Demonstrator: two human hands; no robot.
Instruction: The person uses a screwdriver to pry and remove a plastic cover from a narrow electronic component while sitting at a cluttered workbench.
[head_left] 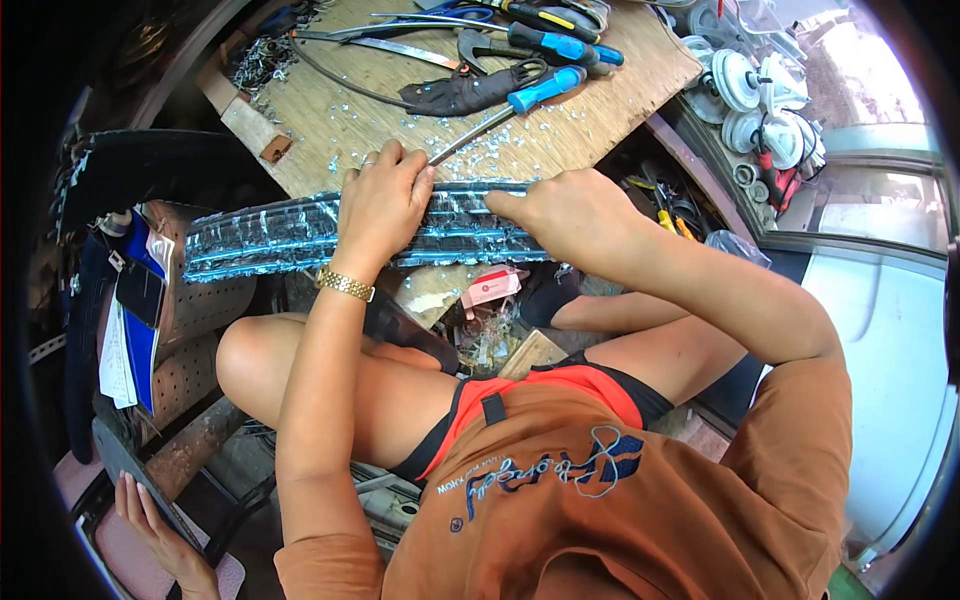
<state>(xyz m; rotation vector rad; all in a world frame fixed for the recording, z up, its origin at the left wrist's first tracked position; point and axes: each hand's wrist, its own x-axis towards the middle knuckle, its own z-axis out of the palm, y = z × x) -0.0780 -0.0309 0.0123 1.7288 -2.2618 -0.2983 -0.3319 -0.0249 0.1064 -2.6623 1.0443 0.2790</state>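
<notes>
A long, slightly curved black strip (265,238) with shiny bluish ridges and streaks lies across in front of me, along the near edge of a wooden board (330,125). My left hand (385,205), with a ring and a gold bracelet, is closed over the strip's middle. My right hand (580,212) is closed around its right end, thumb pointing left along the top. What the right fingers hold underneath is hidden. A blue-handled screwdriver (545,90) lies on the board, its shaft reaching toward my left fingertips. Small pale shavings are scattered around it.
Pliers-like and other tools, including a second blue handle (555,42), lie at the board's far side. White pulley-like parts (735,80) are piled at the right. A red-and-white box (492,290) lies below the strip. Another person's hand (165,530) touches a dark panel at lower left.
</notes>
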